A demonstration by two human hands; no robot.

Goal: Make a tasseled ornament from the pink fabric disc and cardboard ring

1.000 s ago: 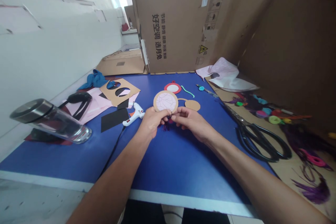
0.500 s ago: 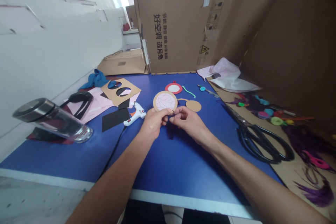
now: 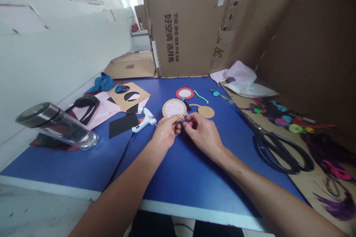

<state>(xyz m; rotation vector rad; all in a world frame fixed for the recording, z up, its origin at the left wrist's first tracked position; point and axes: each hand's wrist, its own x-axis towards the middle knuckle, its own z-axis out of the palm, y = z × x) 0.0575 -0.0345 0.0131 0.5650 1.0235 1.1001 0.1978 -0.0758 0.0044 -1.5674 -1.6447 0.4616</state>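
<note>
Close together over the blue table, my two hands are working on a thin dark cord (image 3: 182, 119). My left hand (image 3: 166, 130) pinches the cord between thumb and fingers. A small pink bead (image 3: 190, 123) shows between the thumb and finger of my right hand (image 3: 202, 129). Just beyond them is a tan cardboard disc (image 3: 164, 106) with a white, line-drawn centre. Its near edge meets my left thumb; whether that hand also grips it, I cannot tell. By the disc's right edge are a turquoise bead (image 3: 183, 99) and a dark tassel (image 3: 187, 105).
A white glue gun (image 3: 143, 120) with a black cable lies left of my hands, near a glass bottle (image 3: 75, 129). Big black-handled scissors (image 3: 280, 152) and scattered beads are at right. A red ring (image 3: 178, 92) and small tan disc (image 3: 206, 112) lie beyond.
The pink bead now shows in my right fingers. The turquoise bead and dark tassel now show by the disc, which sits slightly lower. My right hand has turned a little.
</note>
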